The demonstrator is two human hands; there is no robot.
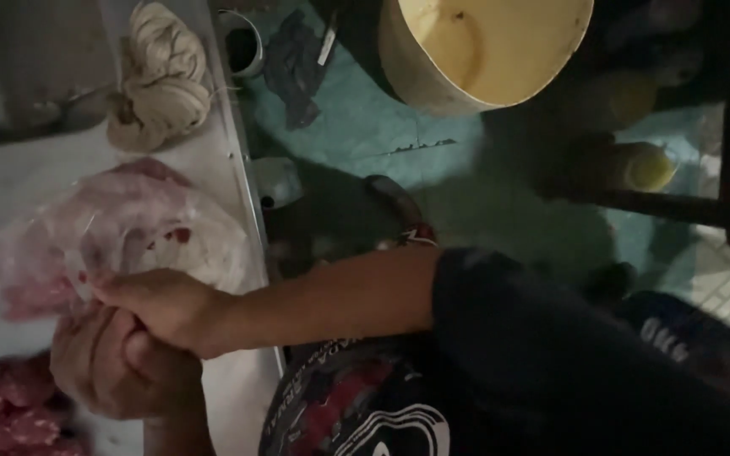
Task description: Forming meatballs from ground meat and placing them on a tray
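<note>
Lower left of the frame: left hand point(116, 367) curled shut under right hand point(162, 306), which pinches the clear bag of pink meat point(120, 232) on the white surface point(238, 384). Bag appears unsealed. Twine bundle point(158, 80) upper left, untouched.

Bare forearms, dark short sleeve point(500, 295), black tee w/ red & white graphic print point(356, 414)

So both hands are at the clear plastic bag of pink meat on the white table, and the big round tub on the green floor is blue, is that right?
Not quite. The head view shows the tub as pale yellow, not blue. The rest holds: the right hand and the left hand meet at the clear plastic bag of pink meat on the white table, and the tub stands on the green floor.
</note>
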